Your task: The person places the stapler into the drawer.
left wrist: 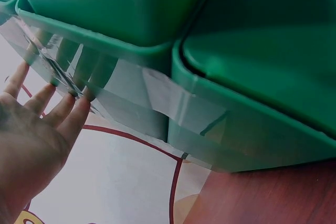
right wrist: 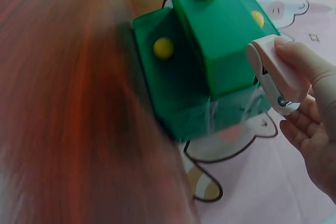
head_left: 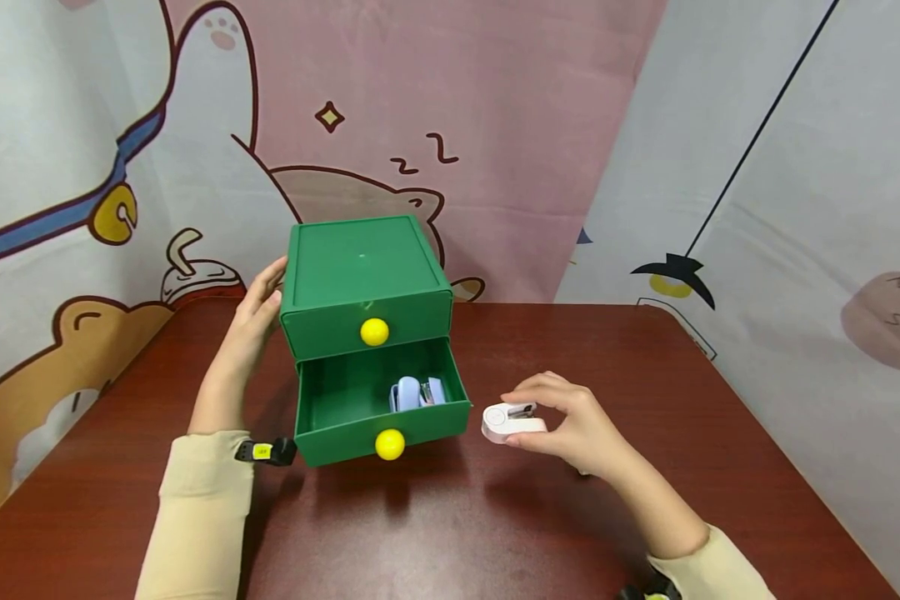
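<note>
A green two-drawer box (head_left: 363,262) with yellow knobs stands on the table, its lower drawer (head_left: 337,392) pulled out. Inside that drawer, toward the right, lies a light blue stapler (head_left: 412,393). My left hand (head_left: 253,312) rests against the box's left side; the left wrist view shows its extended fingers (left wrist: 71,121) touching the side wall. To the right of the drawer, my right hand (head_left: 570,421) pinches a small pale pink-white stapler (head_left: 504,423) between thumb and fingers, held above the table. The right wrist view shows the stapler (right wrist: 281,72) with its mouth facing down and toward the hand.
The reddish-brown wooden table (head_left: 435,542) extends around the box on all sides. Behind it hangs a cartoon-printed curtain (head_left: 495,150). A black wrist strap device (head_left: 266,452) sits on my left sleeve, close to the drawer's left front corner.
</note>
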Demonstrator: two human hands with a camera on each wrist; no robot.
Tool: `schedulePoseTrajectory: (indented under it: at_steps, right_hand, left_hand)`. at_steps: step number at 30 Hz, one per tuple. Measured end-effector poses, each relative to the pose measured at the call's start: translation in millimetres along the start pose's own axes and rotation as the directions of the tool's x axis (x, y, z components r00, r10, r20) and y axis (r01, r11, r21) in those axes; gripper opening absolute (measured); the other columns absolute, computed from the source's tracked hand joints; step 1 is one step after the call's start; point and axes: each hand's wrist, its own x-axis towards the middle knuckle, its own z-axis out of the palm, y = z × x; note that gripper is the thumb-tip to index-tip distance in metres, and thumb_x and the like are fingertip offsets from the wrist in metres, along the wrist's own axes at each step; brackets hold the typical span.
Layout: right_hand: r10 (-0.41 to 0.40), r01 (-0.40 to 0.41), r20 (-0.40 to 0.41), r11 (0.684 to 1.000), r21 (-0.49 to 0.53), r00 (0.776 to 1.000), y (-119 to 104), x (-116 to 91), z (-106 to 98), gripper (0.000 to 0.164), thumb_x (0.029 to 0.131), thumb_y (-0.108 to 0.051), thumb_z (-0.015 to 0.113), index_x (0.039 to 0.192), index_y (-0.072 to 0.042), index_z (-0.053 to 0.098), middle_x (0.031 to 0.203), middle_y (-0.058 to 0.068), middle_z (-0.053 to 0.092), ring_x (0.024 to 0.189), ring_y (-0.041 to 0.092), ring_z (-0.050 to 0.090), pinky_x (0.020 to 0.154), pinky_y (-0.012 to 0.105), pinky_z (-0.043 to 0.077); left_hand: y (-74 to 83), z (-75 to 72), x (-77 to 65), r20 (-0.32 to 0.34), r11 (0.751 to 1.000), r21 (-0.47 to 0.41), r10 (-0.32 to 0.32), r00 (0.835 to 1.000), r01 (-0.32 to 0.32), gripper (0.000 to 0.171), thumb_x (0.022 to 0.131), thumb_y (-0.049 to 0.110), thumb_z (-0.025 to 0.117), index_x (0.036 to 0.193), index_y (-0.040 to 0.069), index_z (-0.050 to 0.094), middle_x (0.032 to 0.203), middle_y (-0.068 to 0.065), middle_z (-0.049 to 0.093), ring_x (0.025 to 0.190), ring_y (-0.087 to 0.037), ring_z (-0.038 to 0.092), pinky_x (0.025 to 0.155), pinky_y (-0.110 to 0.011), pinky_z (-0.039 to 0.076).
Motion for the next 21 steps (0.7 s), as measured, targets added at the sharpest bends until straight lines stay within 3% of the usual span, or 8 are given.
schedulePoseTrajectory:
  at_steps: [5, 12, 21]
  right_hand:
    - [-0.021, 0.022, -0.028, 1.0, 0.019, 0.999, -30, 19, 6, 0.042, 0.061, 0.009, 0.085, 0.1, 0.003, 0.071, 0.094, 0.009, 0.065, 0.089, 0.018, 0.057, 0.071, 0.024, 0.047]
    - [0.007, -0.004, -0.038, 0.995, 0.095, 0.999, -12, 27, 17, 0.041, 0.065, -0.003, 0.088, 0.104, -0.005, 0.074, 0.101, 0.0, 0.065, 0.095, 0.017, 0.057, 0.072, 0.027, 0.049]
    - [-0.011, 0.024, -0.087, 0.988, 0.155, 0.996, -27, 48, 33, 0.04, 0.067, -0.004, 0.087, 0.105, -0.003, 0.073, 0.102, 0.0, 0.064, 0.097, 0.019, 0.056, 0.077, 0.029, 0.048]
  left_hand:
    - [0.8, 0.7, -0.4, 0.006, 1.0, 0.002, -0.006, 1.0, 0.006, 0.055, 0.102, 0.026, 0.042, 0.153, 0.014, 0.024, 0.155, -0.009, 0.019, 0.138, -0.024, 0.023, 0.105, -0.044, 0.024]
    - [2.0, 1.0, -0.4, 0.004, 1.0, 0.003, -0.012, 1.0, 0.012, 0.056, 0.102, 0.026, 0.042, 0.153, 0.014, 0.024, 0.155, -0.009, 0.019, 0.138, -0.024, 0.022, 0.105, -0.046, 0.023]
    - [1.1, -0.3, -0.2, -0.003, 1.0, 0.001, -0.007, 1.0, 0.007, 0.055, 0.102, 0.025, 0.042, 0.153, 0.014, 0.025, 0.154, -0.01, 0.02, 0.137, -0.024, 0.025, 0.103, -0.039, 0.028]
